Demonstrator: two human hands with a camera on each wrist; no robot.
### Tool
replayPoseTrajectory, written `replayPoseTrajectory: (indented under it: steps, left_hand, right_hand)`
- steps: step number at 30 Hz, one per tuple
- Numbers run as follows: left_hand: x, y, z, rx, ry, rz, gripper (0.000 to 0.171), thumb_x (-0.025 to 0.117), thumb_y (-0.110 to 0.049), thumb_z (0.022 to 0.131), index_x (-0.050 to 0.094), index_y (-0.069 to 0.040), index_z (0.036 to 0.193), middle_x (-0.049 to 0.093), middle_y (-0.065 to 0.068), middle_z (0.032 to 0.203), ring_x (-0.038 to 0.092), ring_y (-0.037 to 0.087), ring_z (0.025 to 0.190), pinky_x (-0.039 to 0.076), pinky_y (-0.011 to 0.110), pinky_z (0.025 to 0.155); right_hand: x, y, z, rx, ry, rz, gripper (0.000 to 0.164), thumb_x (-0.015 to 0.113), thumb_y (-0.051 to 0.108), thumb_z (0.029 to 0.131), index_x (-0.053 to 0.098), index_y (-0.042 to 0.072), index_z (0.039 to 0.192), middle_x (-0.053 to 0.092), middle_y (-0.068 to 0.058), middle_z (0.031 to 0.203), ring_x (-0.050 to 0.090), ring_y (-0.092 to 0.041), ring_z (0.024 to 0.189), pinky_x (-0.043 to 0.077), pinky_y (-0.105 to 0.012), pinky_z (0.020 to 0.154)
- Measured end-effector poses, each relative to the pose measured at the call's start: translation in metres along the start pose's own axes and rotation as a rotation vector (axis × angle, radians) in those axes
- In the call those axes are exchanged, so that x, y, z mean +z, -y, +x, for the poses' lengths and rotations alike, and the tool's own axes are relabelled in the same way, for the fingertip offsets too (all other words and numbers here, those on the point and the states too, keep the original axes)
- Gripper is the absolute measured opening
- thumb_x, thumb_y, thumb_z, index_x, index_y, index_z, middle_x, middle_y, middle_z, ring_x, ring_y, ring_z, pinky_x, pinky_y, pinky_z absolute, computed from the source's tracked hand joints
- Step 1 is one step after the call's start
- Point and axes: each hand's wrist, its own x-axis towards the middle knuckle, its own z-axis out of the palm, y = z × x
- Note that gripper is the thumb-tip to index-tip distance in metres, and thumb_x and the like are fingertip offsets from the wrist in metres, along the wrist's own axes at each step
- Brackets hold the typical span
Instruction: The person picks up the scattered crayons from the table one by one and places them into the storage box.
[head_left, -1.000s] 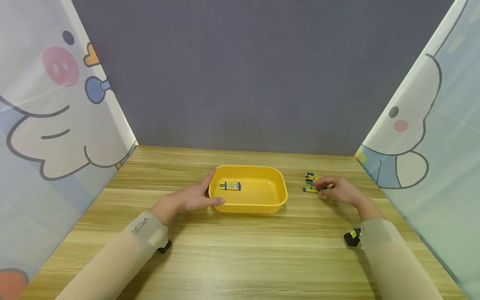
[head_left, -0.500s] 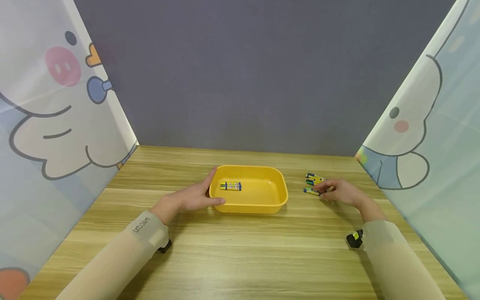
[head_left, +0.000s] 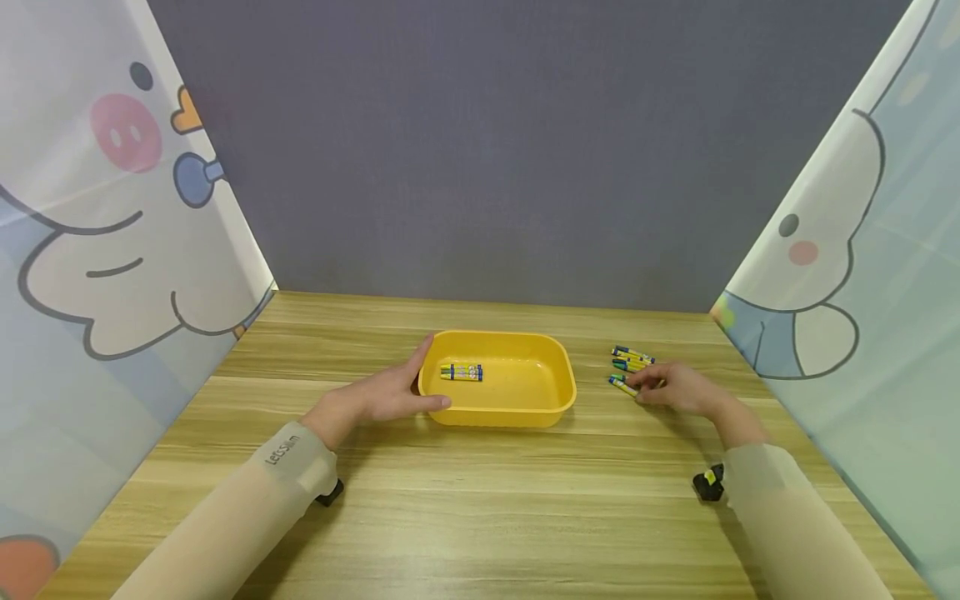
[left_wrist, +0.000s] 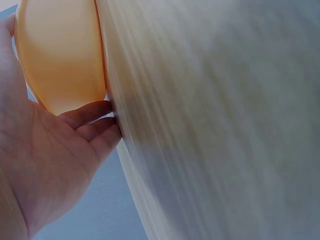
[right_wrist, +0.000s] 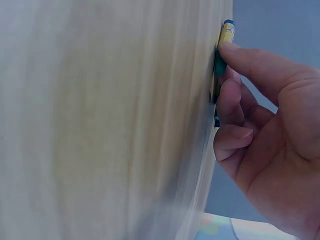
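Note:
My left hand [head_left: 386,392] rests against the left end of a yellow plastic tub [head_left: 498,417], thumb along the near rim and forefinger at the far corner. In the left wrist view, other fingers [left_wrist: 92,116] touch the tub's end wall close to the tabletop. Inside the tub, crayons [head_left: 462,372] with yellow wrappers and blue bands lie side by side. To the right, my right hand [head_left: 678,387] pinches a yellow-wrapped crayon [head_left: 622,385] between thumb and forefinger. A green tip shows right beside it. The right wrist view shows the thumb on this crayon [right_wrist: 227,34], low over the table.
Just beyond the right hand, several more crayons [head_left: 632,360] lie on the wooden table [head_left: 487,508]. A dark grey panel [head_left: 487,150] stands along the back edge. Cartoon-printed sheets [head_left: 847,275] flank both sides. A black wrist camera [head_left: 708,483] hangs under the right sleeve.
The right fingers have drawn back slightly toward the near side, turning the pinched crayon to a slant and uncovering more of the crayons behind. The left hand and tub have stayed put.

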Motion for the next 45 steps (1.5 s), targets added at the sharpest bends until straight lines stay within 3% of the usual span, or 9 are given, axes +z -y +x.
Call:
replayPoseTrajectory:
  steps: [6,14,23,29,35,40,45]
  left_hand:
    - [0.000,-0.001,0.000,0.000,-0.005,0.004,0.129,0.068,-0.078,0.094,-0.018,-0.028,0.176,0.031,0.028,0.177,0.046,0.043,0.156,0.035,0.062,0.129]
    - [0.000,-0.001,0.000,0.001,-0.004,0.007,0.129,0.067,-0.079,0.094,-0.019,-0.027,0.176,0.030,0.028,0.177,0.047,0.044,0.156,0.035,0.063,0.129]
    - [-0.001,0.000,-0.001,0.001,-0.007,0.008,0.129,0.068,-0.079,0.094,-0.018,-0.028,0.176,0.033,0.026,0.177,0.047,0.041,0.156,0.035,0.061,0.130]
    - [-0.002,-0.003,-0.002,0.002,-0.002,0.005,0.129,0.068,-0.079,0.095,-0.020,-0.028,0.175,0.034,0.028,0.176,0.047,0.043,0.155,0.035,0.062,0.130]
    - [-0.001,-0.003,-0.002,-0.011,-0.002,0.020,0.130,0.067,-0.081,0.093,-0.020,-0.031,0.175,0.030,0.026,0.177,0.045,0.044,0.157,0.034,0.061,0.131]
    - [-0.001,-0.002,0.000,-0.008,-0.006,0.024,0.130,0.067,-0.080,0.094,-0.019,-0.027,0.176,0.034,0.029,0.175,0.049,0.043,0.154,0.036,0.061,0.129]
    - [-0.002,-0.002,0.000,0.001,-0.010,0.020,0.129,0.067,-0.078,0.095,-0.018,-0.024,0.176,0.036,0.029,0.174,0.050,0.042,0.153,0.037,0.061,0.128]
  right_hand:
    - [0.006,0.004,0.003,0.011,-0.011,-0.002,0.029,0.077,0.016,0.101,0.079,0.005,0.128,0.075,-0.009,0.107,0.056,-0.012,0.083,0.049,-0.027,0.070]
    - [0.008,0.018,0.008,0.001,-0.056,0.085,0.036,0.069,0.017,0.107,0.074,0.010,0.142,0.069,-0.012,0.114,0.056,-0.015,0.083,0.051,-0.028,0.069]
    - [0.006,0.066,0.020,-0.083,-0.103,0.094,0.034,0.072,0.026,0.108,0.076,0.017,0.141,0.072,-0.010,0.120,0.060,-0.016,0.087,0.054,-0.029,0.074]
    - [0.009,0.105,0.034,-0.119,-0.071,0.142,0.033,0.072,0.025,0.108,0.077,0.019,0.140,0.069,-0.012,0.118,0.053,-0.015,0.075,0.049,-0.030,0.066]
    - [0.025,0.131,0.055,-0.153,-0.051,0.155,0.030,0.073,0.026,0.107,0.079,0.023,0.137,0.070,-0.010,0.119,0.049,-0.015,0.071,0.045,-0.029,0.064]
    - [0.047,0.147,0.074,-0.191,-0.001,0.180,0.030,0.072,0.023,0.107,0.079,0.021,0.137,0.070,-0.009,0.118,0.045,-0.014,0.068,0.042,-0.028,0.062]
    - [0.072,0.164,0.093,-0.204,0.047,0.186,0.031,0.070,0.020,0.108,0.078,0.020,0.138,0.074,-0.009,0.118,0.048,-0.015,0.072,0.047,-0.029,0.068]
